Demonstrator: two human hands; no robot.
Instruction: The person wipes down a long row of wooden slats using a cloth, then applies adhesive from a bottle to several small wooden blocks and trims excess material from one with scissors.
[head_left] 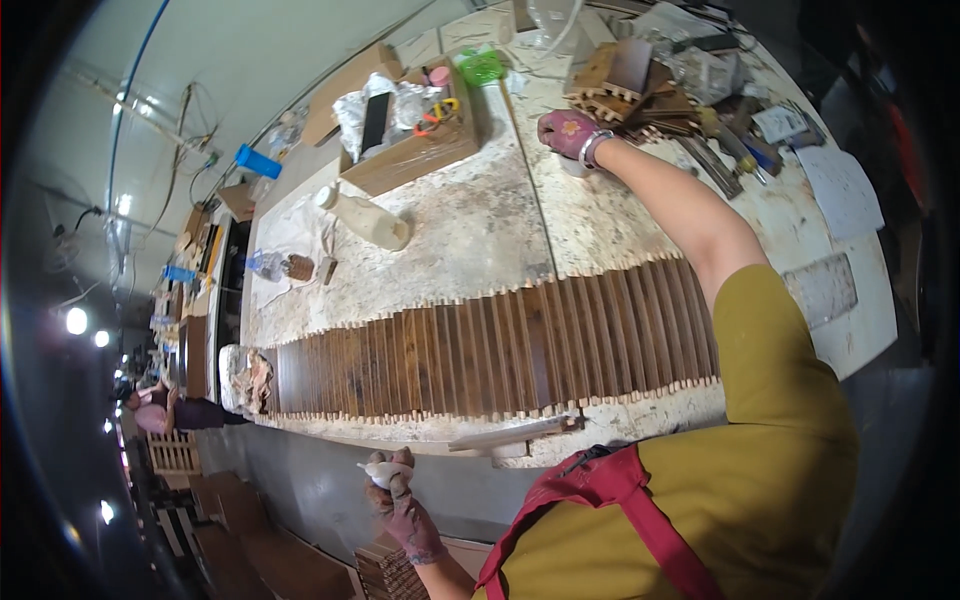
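From the head view, the person's right hand (568, 133), gloved in a stained purple-pink glove, is stretched far across the desk (470, 240) to a pile of small dark wooden pieces (630, 90) at its far edge; the fingers curl down beside the pile's near corner, but whether that grip is clamped on a piece or only resting there I cannot tell. The left hand (398, 490) hangs low, below the near edge of the desk, with its grip closed around a small white bottle (383, 470) whose nozzle points away to the left. Between the two hands lies a long row of dark wood strips (500, 350), set side by side on edge along the near side of the desk, their pale tenoned ends showing. What worries me is the reach: the right forearm passes right above the strips, so a dropped elbow or a sleeve could drag on them and knock several out of line. The pile looks loosely stacked, so pulling one piece from its corner could tumble others. The white bottle is held out of the person's sight, and a squeeze might drip on the floor or the red apron strap (640, 505). A second, larger white bottle (372, 220) lies on its side nearby
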